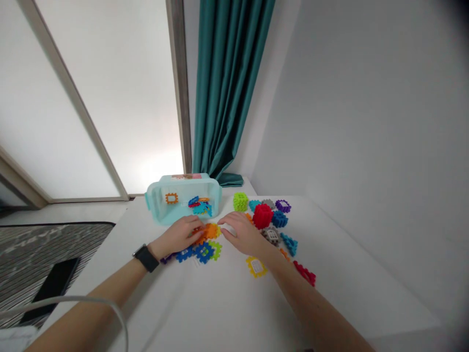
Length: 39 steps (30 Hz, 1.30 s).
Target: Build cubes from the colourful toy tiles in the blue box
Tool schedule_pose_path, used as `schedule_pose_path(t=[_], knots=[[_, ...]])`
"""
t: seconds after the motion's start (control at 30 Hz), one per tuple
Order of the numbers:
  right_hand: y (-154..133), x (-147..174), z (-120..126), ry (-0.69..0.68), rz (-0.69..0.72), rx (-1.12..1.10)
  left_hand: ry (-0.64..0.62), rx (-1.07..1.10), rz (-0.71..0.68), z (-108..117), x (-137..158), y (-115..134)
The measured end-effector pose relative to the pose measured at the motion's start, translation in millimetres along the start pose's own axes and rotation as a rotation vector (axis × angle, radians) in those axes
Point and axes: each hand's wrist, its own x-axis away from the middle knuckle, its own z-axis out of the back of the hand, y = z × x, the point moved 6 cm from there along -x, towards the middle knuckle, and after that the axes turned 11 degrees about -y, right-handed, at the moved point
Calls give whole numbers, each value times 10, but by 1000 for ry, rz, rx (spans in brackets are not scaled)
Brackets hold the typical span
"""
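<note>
My left hand (pixel 180 235), with a dark watch on its wrist, is closed at the near side of the clear-blue box, its thumb and fingers on an orange notched building tile (pixel 200 237). Another orange tile (pixel 211 231) lies between my two hands, overlapping a yellow one. My right hand (pixel 239 231) is just right of these, thumb and forefinger apart, nothing visible between them. Blue tiles (pixel 204 252) and a lime-green tile (pixel 216 250) lie in front of the hands. Beneath my right wrist's left side is a yellow tile (pixel 256 267) with a white centre.
The translucent blue box (pixel 156 208) lies on its side with several tiles inside. To the right stand a lime-green cube (pixel 241 202), a red cube (pixel 263 216) and several loose tiles on the white table (pixel 205 303). A cable (pixel 84 298) crosses my left forearm. A teal curtain (pixel 227 88) hangs behind.
</note>
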Motion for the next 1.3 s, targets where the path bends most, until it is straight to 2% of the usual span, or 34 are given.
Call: schedule_pose_path(t=[0.13, 0.23, 0.37, 0.53, 0.73, 1.03, 1.2, 1.3], knots=[[-93, -134, -290, -66, 5, -26, -1, -21, 56, 16, 304, -131], [-122, -177, -495, -109, -19, 15, 52, -23, 83, -9, 446, -191], [-113, -170, -717, -104, -108, 57, 114, -40, 125, -102, 512, -206], [-115, -145, -912, -70, -187, 70, 73, -71, 152, -216, 482, -135], [-102, -102, -941, -23, -162, 25, 134, -35, 184, -216, 497, -132], [-31, -73, -910, 22, -109, -73, 140, 47, 180, -152, 510, -114], [-69, -49, -909, 54, -93, -17, 142, 55, 198, -177, 520, -164], [-163, -50, -866, 45, -34, 34, 180, 60, 212, -154, 537, -174]])
